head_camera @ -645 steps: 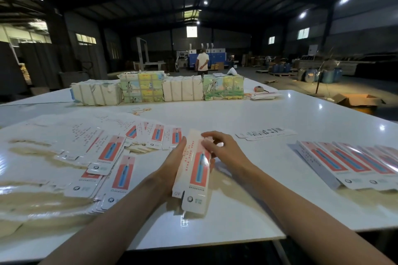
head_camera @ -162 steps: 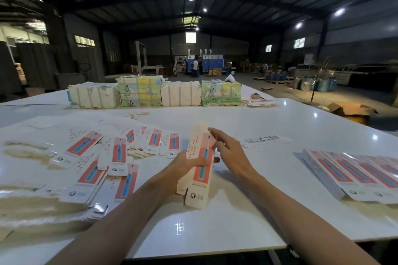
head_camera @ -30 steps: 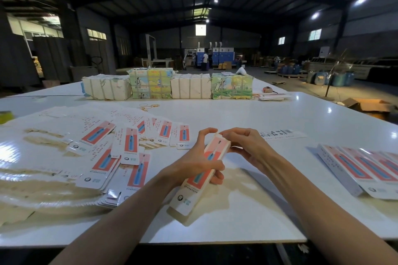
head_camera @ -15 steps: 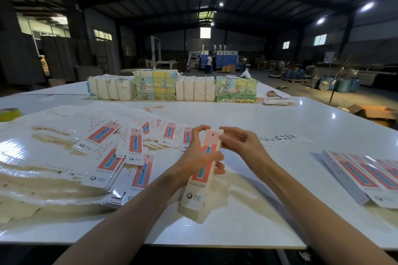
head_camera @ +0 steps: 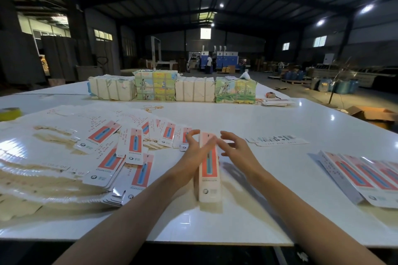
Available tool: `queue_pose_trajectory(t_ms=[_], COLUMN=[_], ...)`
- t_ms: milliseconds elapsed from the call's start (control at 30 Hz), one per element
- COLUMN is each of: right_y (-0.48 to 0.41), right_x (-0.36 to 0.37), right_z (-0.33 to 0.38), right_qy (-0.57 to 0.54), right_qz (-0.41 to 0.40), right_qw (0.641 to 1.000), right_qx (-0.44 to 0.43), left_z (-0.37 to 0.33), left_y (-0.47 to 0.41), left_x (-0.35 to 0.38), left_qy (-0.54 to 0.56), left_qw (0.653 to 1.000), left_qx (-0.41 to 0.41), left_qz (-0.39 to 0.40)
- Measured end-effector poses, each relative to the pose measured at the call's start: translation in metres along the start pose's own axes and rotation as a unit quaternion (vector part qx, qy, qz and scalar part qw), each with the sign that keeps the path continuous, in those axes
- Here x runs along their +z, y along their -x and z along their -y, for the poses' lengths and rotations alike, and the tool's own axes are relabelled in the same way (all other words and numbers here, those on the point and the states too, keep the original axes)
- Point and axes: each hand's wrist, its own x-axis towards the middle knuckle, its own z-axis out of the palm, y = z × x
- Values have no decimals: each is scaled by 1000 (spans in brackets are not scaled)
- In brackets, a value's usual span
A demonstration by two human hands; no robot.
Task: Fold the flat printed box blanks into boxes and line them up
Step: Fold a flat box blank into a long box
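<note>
While not yet lined up: folded box [head_camera: 209, 170], lying lengthwise on the surface [head_camera: 280, 211] near the front edge. Risk, judged: end flap springing open, or box skidding askew, if nudged in letting go. Pose: left hand [head_camera: 193, 155] loose-fingered, touching its left side; right hand [head_camera: 234, 149] spread, just beside, holding nothing. Further left, flat blanks [head_camera: 135, 143]; right, finished row [head_camera: 361, 174].

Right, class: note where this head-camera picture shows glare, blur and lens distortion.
Head view: ceiling lamps glare off the glossy white table, strongest at left; head view: the left hand and right hand are motion-blurred, the box sharper; head view: wide-angle lens bows the table's edges.
</note>
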Motion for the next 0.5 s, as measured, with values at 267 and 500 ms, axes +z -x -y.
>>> queue_pose_trajectory(t_ms=[267,500], right_y=[12,35], right_x=[28,-8], right_z=[23,21], right_qy=[278,372], right_qz=[75,10], right_qw=[958,928], right_qx=[-14,11], left_z=[-18,-36], left_y=[3,-5], left_x=[6,-57], left_qy=[284,-547], left_qw=[955,828], left_qx=[-81,44], left_qz=[-35,-113])
